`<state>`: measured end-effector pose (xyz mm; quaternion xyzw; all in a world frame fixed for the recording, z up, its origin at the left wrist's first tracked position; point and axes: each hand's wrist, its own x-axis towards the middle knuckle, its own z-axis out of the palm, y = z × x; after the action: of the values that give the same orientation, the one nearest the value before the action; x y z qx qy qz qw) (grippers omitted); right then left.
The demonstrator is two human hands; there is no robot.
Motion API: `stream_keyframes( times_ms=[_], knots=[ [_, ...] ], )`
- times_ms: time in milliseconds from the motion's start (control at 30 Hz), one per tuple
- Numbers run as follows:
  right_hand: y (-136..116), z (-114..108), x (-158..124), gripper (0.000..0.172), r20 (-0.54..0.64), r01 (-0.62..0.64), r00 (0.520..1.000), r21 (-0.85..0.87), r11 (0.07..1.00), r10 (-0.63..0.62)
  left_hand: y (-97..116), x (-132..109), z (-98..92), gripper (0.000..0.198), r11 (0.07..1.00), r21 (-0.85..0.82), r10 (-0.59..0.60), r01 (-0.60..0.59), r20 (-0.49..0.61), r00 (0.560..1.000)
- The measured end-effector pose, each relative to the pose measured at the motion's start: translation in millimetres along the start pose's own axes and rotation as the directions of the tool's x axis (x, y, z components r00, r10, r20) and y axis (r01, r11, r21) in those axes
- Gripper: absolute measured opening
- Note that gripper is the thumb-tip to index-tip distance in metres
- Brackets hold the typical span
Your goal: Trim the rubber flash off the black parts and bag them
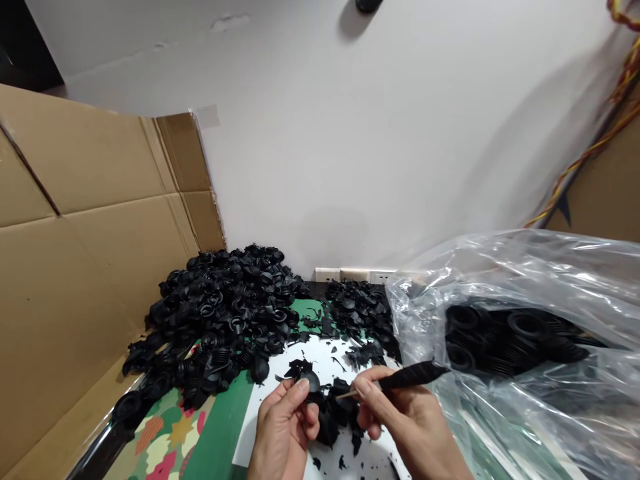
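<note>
Hands close together, left hand pinching rubber part, right hand clenching tool

**Light:** soft, even indoor light, moderately bright, falling from above and out of frame.
**Wall****:** brightest at centre, greying toward the upper right.
**Shadows:** one broad, soft-edged patch on the wall at right, above the plastic bag; a small one beside the dark fitting at top centre.
**Glare:** white streaks on the bag's creases; its contents are hazy behind the film.
**Pile of black rubber parts****:** detail sunk in darkness, only the rims catching light.
**Distortion:** wide-angle bend; the cardboard edges lean at left.
**Focus:** sharp mid-frame. At the lower edge, the left hand with its rubber piece and the right hand with its tool are slightly soft.
</note>
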<state>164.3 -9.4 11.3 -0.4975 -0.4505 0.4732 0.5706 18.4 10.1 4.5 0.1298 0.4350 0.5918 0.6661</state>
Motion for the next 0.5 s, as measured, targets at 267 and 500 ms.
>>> stream_keyframes(
  times_ms=[267, 500],
  knots=[
    [2.8, 11.4, -5.3, 0.032, -0.028, 0.054, 0.998, -0.039, 0.998, -0.055, -3.3, -1.9, 5.3, 0.019, 0.998, 0.05, 0.025, -0.025, -0.001, 1.0],
    [1.4, 7.9, -0.3, 0.03, 0.026, -0.039, 0.999, -0.006, 0.999, 0.039, -3.8, -0.9, 5.0, 0.035, 0.978, 0.168, 0.121, -0.124, 0.031, 0.992]
  ],
)
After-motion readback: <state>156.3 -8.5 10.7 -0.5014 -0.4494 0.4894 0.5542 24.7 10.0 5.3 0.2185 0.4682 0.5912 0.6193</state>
